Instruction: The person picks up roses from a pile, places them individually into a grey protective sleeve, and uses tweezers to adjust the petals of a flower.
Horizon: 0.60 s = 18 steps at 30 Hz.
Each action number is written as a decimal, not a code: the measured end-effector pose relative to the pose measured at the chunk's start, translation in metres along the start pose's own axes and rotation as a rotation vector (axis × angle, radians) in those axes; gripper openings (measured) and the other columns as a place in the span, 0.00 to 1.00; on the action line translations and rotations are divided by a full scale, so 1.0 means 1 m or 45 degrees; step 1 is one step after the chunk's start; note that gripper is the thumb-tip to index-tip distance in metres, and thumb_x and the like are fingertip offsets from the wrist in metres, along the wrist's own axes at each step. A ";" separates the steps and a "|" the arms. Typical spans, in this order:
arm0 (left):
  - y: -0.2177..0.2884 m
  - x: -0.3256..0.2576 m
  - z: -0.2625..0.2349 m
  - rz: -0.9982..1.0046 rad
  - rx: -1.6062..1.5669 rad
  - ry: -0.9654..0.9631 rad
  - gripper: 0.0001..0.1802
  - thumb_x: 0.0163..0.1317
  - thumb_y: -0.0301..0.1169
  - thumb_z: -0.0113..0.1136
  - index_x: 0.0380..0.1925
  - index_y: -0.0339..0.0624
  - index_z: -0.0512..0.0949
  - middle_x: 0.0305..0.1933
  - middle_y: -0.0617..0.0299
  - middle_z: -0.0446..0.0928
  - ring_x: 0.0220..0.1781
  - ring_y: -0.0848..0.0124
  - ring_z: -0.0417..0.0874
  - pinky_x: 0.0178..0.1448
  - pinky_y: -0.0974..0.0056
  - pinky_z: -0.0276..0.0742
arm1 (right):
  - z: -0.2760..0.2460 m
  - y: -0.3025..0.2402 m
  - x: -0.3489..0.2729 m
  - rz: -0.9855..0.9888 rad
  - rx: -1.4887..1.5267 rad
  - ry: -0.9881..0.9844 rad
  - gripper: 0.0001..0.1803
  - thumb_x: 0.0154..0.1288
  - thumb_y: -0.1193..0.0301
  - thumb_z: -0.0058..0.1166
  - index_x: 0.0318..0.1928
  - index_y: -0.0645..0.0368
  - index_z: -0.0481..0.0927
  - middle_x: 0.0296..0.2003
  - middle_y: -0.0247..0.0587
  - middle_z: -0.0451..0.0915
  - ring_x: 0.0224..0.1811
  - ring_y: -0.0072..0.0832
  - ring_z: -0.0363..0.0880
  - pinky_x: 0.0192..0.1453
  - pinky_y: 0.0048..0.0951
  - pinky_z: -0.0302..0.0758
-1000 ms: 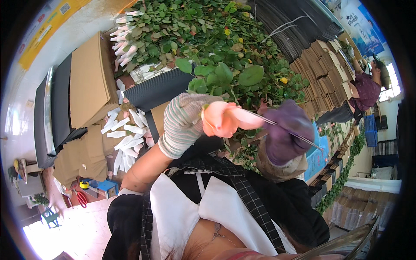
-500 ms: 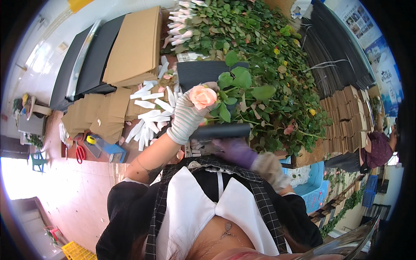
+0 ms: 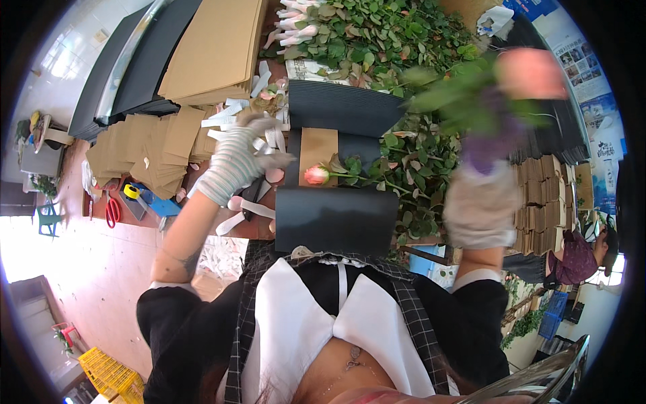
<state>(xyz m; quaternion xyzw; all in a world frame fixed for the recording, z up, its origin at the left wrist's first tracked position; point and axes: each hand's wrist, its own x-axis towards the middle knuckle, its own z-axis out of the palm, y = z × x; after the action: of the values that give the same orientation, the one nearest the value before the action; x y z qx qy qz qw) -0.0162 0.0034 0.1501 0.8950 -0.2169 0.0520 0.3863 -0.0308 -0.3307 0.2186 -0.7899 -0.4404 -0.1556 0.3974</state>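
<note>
Left hand [image 3: 241, 160] is hovering, fingers spread, apparently empty, near white sleeves [image 3: 221, 122]. Right hand [image 3: 494, 138], blurred, is gripping a pink rose [image 3: 531, 74] below its bloom — stem-only pressure should be sparing petals. Second rose [image 3: 316, 175] is lying beside brown card [image 3: 319, 141].

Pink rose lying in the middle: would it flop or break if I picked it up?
The pink rose is probably light: just one bloom on a thin stem. That stem looks nearly straight, so maybe fairly stiff. Its thin-looking petals might bruise if squeezed.
</note>
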 end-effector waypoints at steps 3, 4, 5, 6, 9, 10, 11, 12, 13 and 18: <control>-0.026 0.005 -0.005 0.345 0.476 0.043 0.23 0.46 0.39 0.70 0.44 0.46 0.80 0.37 0.53 0.78 0.42 0.58 0.78 0.47 0.60 0.74 | -0.032 -0.026 0.022 0.036 0.137 -0.115 0.16 0.60 0.74 0.53 0.50 0.61 0.77 0.41 0.47 0.76 0.39 0.38 0.78 0.41 0.40 0.75; -0.016 0.023 0.012 0.330 0.161 -0.263 0.22 0.48 0.39 0.68 0.45 0.48 0.80 0.36 0.52 0.78 0.41 0.58 0.78 0.47 0.59 0.74 | -0.050 -0.050 0.025 0.065 0.112 -0.133 0.16 0.61 0.74 0.53 0.50 0.60 0.77 0.39 0.46 0.77 0.38 0.37 0.78 0.41 0.40 0.75; -0.014 0.024 0.024 0.239 -0.111 -0.559 0.21 0.49 0.40 0.67 0.45 0.49 0.80 0.35 0.52 0.79 0.41 0.57 0.79 0.46 0.59 0.74 | -0.053 -0.052 0.030 0.053 0.157 -0.158 0.16 0.61 0.73 0.53 0.50 0.60 0.77 0.38 0.45 0.77 0.37 0.37 0.78 0.40 0.39 0.75; -0.008 0.023 0.040 0.311 -0.082 -0.694 0.20 0.52 0.40 0.65 0.45 0.51 0.80 0.34 0.51 0.79 0.39 0.56 0.80 0.44 0.57 0.75 | -0.053 -0.051 0.034 0.051 0.203 -0.186 0.15 0.61 0.73 0.52 0.50 0.60 0.78 0.37 0.45 0.77 0.36 0.36 0.77 0.39 0.39 0.75; -0.016 0.025 0.085 0.385 0.071 -1.054 0.18 0.56 0.42 0.61 0.48 0.56 0.80 0.33 0.51 0.80 0.35 0.54 0.81 0.41 0.54 0.75 | -0.041 -0.043 0.040 0.130 0.246 -0.217 0.15 0.62 0.73 0.51 0.49 0.59 0.79 0.34 0.42 0.78 0.33 0.34 0.77 0.36 0.38 0.74; -0.024 0.023 0.095 0.364 0.135 -1.159 0.18 0.58 0.42 0.60 0.48 0.58 0.80 0.32 0.52 0.80 0.34 0.53 0.81 0.41 0.53 0.76 | -0.028 -0.033 0.039 0.177 0.244 -0.220 0.15 0.62 0.73 0.51 0.49 0.59 0.79 0.33 0.41 0.78 0.32 0.33 0.77 0.35 0.37 0.74; -0.026 0.025 0.100 0.401 0.115 -1.158 0.18 0.59 0.41 0.59 0.50 0.59 0.80 0.32 0.52 0.80 0.34 0.54 0.81 0.41 0.53 0.76 | -0.016 -0.022 0.031 0.260 0.206 -0.219 0.15 0.62 0.72 0.51 0.49 0.59 0.79 0.32 0.41 0.79 0.31 0.33 0.77 0.34 0.37 0.74; -0.030 0.020 0.099 0.420 0.104 -1.159 0.18 0.60 0.41 0.58 0.51 0.60 0.79 0.32 0.53 0.80 0.34 0.54 0.81 0.41 0.53 0.76 | 0.005 -0.006 0.016 0.349 0.146 -0.242 0.15 0.62 0.72 0.51 0.49 0.59 0.80 0.30 0.40 0.79 0.30 0.32 0.77 0.33 0.36 0.74; -0.034 0.017 0.097 0.447 0.095 -1.163 0.18 0.61 0.40 0.57 0.52 0.61 0.78 0.33 0.53 0.80 0.35 0.54 0.81 0.42 0.54 0.77 | 0.030 0.006 -0.005 0.473 0.054 -0.298 0.15 0.63 0.72 0.50 0.49 0.58 0.80 0.29 0.39 0.79 0.29 0.31 0.77 0.32 0.36 0.74; -0.038 0.018 0.096 0.483 0.366 -1.375 0.25 0.62 0.33 0.51 0.60 0.68 0.70 0.30 0.53 0.79 0.26 0.55 0.81 0.31 0.53 0.77 | 0.124 0.049 -0.075 0.799 -0.011 -0.551 0.17 0.58 0.74 0.54 0.50 0.54 0.80 0.35 0.42 0.77 0.40 0.40 0.76 0.49 0.40 0.71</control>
<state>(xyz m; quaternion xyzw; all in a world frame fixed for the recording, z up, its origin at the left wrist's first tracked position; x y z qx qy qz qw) 0.0091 -0.0481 0.0629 0.7837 -0.5300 -0.3139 0.0801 -0.0454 -0.2931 0.0710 -0.9025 -0.2503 0.1421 0.3203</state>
